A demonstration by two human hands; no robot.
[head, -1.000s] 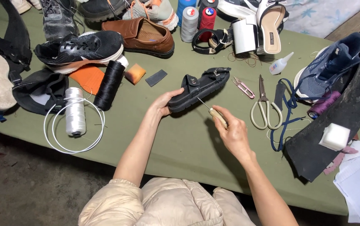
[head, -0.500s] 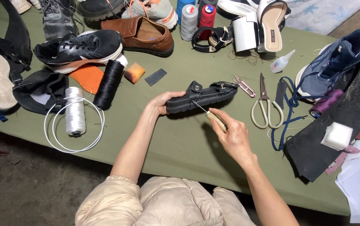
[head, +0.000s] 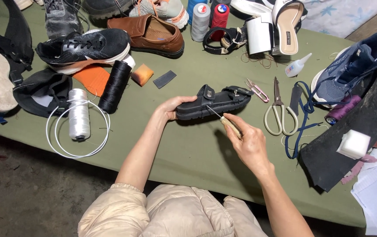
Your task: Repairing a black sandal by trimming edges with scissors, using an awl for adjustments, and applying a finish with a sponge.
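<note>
While the black sandal (head: 210,103) lies on its side on the green table (head: 188,149), sole edge toward the person, an awl (head: 223,120) with a pale wooden handle has its thin metal tip set against the sole rim about midway along; whether the point has pierced the rubber cannot be made out from this height; no stitching thread shows along the edge, so the sewing looks barely begun, most of the rim left to do; left hand (head: 173,107) cups the heel end, fingers curled over the top, thumb beneath, steadying it; right hand (head: 250,142) closed round the awl handle in a pinch grip, wrist low, forearm angled in from the lower right; scissors (head: 279,109) and small thread snips (head: 256,91) just right of the sandal; glue bottle (head: 297,66) beyond; black thread spool (head: 115,86) and white thread spool (head: 79,114) inside a wire ring to the left; brown shoe (head: 149,35), black sneaker (head: 83,48) and blue sneaker (head: 350,70) farther out.
</note>
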